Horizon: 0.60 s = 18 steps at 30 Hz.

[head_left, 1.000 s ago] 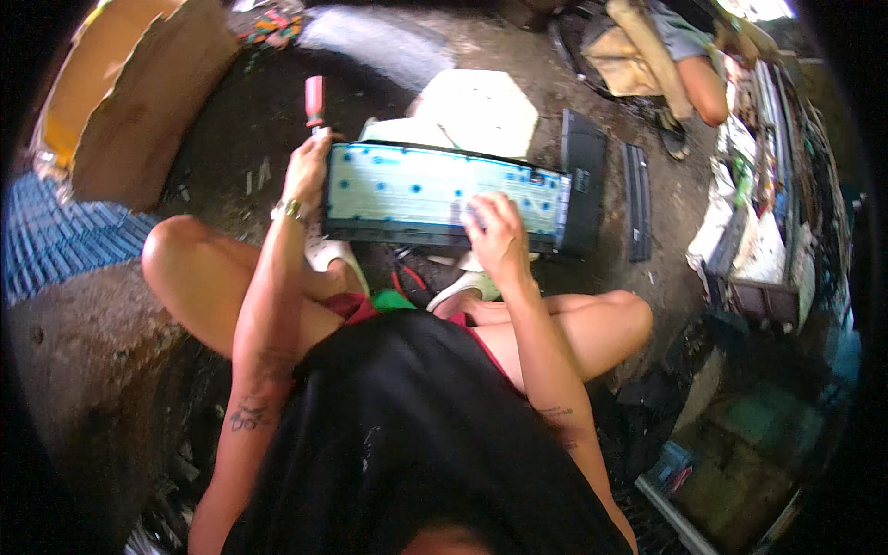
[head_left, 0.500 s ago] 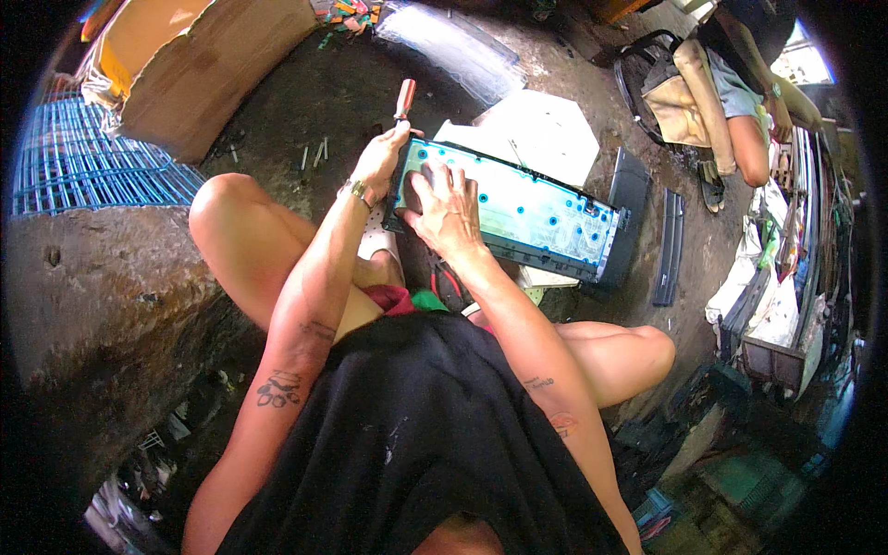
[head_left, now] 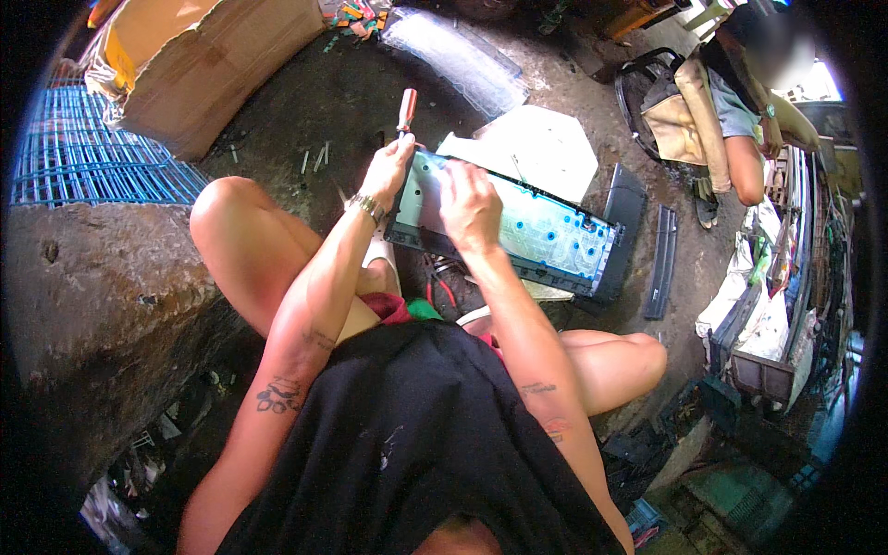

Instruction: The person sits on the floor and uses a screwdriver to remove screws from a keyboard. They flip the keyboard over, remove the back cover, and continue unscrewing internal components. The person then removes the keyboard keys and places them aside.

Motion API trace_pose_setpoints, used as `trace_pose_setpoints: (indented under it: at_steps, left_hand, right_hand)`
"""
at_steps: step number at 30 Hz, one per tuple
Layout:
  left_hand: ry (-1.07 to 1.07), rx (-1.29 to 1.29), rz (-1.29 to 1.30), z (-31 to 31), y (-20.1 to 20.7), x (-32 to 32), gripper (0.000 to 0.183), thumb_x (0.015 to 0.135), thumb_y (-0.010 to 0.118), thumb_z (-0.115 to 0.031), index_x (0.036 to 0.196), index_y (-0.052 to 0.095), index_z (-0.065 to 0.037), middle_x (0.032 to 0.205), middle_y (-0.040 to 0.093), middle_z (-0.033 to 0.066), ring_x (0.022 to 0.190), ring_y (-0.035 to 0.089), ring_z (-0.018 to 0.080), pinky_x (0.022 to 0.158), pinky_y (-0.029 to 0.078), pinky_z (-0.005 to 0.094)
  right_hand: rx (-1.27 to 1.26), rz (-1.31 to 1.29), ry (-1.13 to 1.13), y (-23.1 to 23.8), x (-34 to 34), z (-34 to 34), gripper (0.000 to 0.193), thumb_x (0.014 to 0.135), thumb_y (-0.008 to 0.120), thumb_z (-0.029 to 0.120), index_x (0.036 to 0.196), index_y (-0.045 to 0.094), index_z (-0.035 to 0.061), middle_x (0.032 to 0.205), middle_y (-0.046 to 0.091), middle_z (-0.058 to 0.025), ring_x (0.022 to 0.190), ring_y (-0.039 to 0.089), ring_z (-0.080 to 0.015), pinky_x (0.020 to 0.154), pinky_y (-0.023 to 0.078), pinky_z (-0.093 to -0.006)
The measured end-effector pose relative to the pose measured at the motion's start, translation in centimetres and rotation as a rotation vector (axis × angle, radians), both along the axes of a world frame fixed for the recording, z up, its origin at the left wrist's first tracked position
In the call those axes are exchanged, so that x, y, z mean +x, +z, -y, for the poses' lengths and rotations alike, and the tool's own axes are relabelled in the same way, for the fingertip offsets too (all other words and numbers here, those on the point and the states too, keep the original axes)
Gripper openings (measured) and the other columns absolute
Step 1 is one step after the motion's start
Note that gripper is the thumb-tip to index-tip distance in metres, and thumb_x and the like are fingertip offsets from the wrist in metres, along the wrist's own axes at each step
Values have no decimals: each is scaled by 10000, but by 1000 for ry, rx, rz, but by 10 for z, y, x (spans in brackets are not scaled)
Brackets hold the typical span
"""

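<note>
An opened black keyboard lies tilted across the space before my shins, its inside facing up. A pale, see-through sheet with blue round dots covers its inside. My left hand is closed at the keyboard's left end, gripping its edge and a screwdriver with a red handle that points up and away. Over the left half of the sheet is my right hand, its fingers bent and blurred. Its fingertips are hidden, so I cannot tell whether they hold anything.
White panels lie under and beyond the keyboard. A dark strip rests to its right, red-handled pliers near my feet. A cardboard box and blue wire rack stand left. Another person sits at far right beside a scrap-filled crate.
My right hand has slid right along the sheet, its spread fingers now bent. Fewer blue dots show at the sheet's left end. My left hand keeps its hold.
</note>
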<state>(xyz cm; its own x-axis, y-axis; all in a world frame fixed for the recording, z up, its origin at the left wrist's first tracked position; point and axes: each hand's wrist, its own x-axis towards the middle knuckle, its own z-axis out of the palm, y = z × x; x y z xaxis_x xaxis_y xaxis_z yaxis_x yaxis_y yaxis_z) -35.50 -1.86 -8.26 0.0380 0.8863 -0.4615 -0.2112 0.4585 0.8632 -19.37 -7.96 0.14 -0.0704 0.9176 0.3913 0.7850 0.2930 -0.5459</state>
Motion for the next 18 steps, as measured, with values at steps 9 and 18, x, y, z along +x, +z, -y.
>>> trace_pose_setpoints:
  at_steps: [9, 18]
  left_hand:
    - [-1, 106, -250, -2, -1, 7, 433, 1053, 567, -473, 1035, 742, -77, 772, 626, 24, 715, 537, 132, 686, 447, 333]
    - [11, 525, -124, 18, 141, 37, 419, 1100, 526, -424, 1036, 681, -40, 614, 417, -91, 510, 383, 20, 457, 294, 227]
  right_hand:
    - [303, -668, -355, 266, 160, 21, 246, 974, 725, 115, 1200, 704, 21, 1069, 754, -91, 909, 718, -175, 822, 583, -305]
    - [478, -415, -242, 276, 124, 38, 342, 931, 760, 183, 1206, 667, 4, 1148, 697, -141, 977, 680, -251, 870, 543, -371]
